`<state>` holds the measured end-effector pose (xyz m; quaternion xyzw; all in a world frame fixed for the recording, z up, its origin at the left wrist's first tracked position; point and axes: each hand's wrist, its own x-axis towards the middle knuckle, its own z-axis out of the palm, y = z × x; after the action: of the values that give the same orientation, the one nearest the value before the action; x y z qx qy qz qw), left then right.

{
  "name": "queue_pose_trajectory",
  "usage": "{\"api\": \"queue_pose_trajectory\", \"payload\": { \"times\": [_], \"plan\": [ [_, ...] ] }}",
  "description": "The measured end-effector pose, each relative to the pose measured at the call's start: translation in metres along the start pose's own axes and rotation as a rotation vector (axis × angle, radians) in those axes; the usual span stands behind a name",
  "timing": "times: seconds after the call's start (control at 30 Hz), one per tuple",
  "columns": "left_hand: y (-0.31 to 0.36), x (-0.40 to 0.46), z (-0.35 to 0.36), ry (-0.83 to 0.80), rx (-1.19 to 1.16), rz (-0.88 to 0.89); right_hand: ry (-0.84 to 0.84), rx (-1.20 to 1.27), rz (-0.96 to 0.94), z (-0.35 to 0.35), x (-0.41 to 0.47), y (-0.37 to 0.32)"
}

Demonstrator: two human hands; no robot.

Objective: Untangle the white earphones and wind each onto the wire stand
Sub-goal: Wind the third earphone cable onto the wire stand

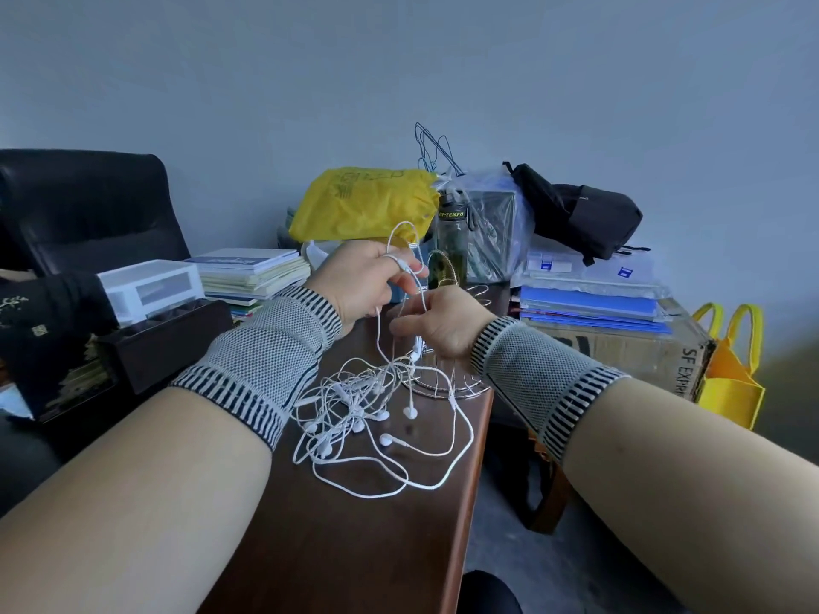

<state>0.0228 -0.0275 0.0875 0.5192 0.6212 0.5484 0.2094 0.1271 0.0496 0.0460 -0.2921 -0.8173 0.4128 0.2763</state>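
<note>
Earphones [368,409] lie mostly knotted near the surface's right edge, none visibly wound on the wire stand [447,383]. Left hand [368,277] pinches one raised cord; right hand [438,321] curls round strands below.

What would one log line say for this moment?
left hand: pinches cable | right hand: holds cable | earphones: tangled on table | wire stand: nothing wound yet
</note>
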Motion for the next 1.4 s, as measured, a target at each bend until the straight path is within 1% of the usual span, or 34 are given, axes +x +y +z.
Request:
{"api": "queue_pose_trajectory", "payload": {
  "times": [0.07, 0.1, 0.13, 0.2, 0.27, 0.33, 0.43, 0.5, 0.63, 0.7, 0.83, 0.9, 1.0, 1.07, 1.17, 1.23, 1.27, 1.33, 1.4],
  "plan": [
    [-0.003, -0.001, 0.000, -0.013, -0.023, 0.003, 0.000, -0.127, -0.003, 0.001, 0.001, -0.002],
    [-0.005, -0.001, -0.001, -0.001, -0.013, 0.007, 0.053, -0.181, -0.012, 0.000, 0.002, -0.004],
    [-0.009, 0.001, -0.004, 0.024, 0.005, 0.006, 0.135, -0.169, -0.021, -0.002, 0.004, -0.004],
    [-0.016, 0.004, -0.009, 0.079, 0.053, -0.006, 0.275, 0.044, -0.032, -0.010, 0.009, -0.004],
    [-0.024, 0.007, -0.012, 0.105, 0.068, -0.024, 0.302, 0.240, -0.057, -0.015, 0.013, -0.005],
    [-0.032, 0.010, -0.011, 0.127, 0.056, -0.031, 0.299, 0.304, -0.073, -0.017, 0.015, -0.005],
    [-0.043, 0.012, -0.006, 0.178, 0.079, 0.000, 0.293, 0.310, -0.060, -0.015, 0.015, 0.000],
    [-0.048, 0.011, -0.002, 0.139, 0.174, 0.008, 0.285, 0.375, -0.044, -0.013, 0.014, 0.003],
    [-0.062, 0.008, 0.008, -0.071, 0.411, -0.074, 0.273, 0.497, 0.010, -0.014, 0.013, 0.008],
    [-0.071, 0.008, 0.013, -0.103, 0.488, -0.099, 0.251, 0.522, 0.021, -0.016, 0.011, 0.009],
    [-0.078, 0.008, 0.019, -0.086, 0.612, -0.072, 0.246, 0.463, 0.046, -0.022, 0.007, 0.010],
    [-0.074, 0.007, 0.019, -0.067, 0.743, -0.075, 0.249, 0.398, 0.061, -0.025, 0.009, 0.013],
    [-0.070, 0.009, 0.010, 0.009, 0.981, -0.121, 0.245, 0.306, 0.086, -0.026, 0.012, 0.017],
    [-0.070, 0.009, 0.003, 0.060, 1.078, -0.173, 0.245, 0.305, 0.100, -0.026, 0.013, 0.018],
    [-0.071, 0.008, -0.005, 0.072, 1.184, -0.229, 0.232, 0.328, 0.096, -0.024, 0.014, 0.019],
    [-0.069, 0.008, -0.005, 0.079, 1.181, -0.203, 0.241, 0.377, 0.104, -0.022, 0.016, 0.020],
    [-0.068, 0.008, -0.004, 0.078, 1.140, -0.168, 0.242, 0.437, 0.118, -0.021, 0.016, 0.020],
    [-0.063, 0.006, 0.001, 0.048, 0.978, -0.115, 0.226, 0.576, 0.136, -0.021, 0.017, 0.018],
    [-0.058, 0.005, 0.008, -0.015, 0.799, -0.075, 0.207, 0.652, 0.148, -0.022, 0.017, 0.014]
  ]
}}
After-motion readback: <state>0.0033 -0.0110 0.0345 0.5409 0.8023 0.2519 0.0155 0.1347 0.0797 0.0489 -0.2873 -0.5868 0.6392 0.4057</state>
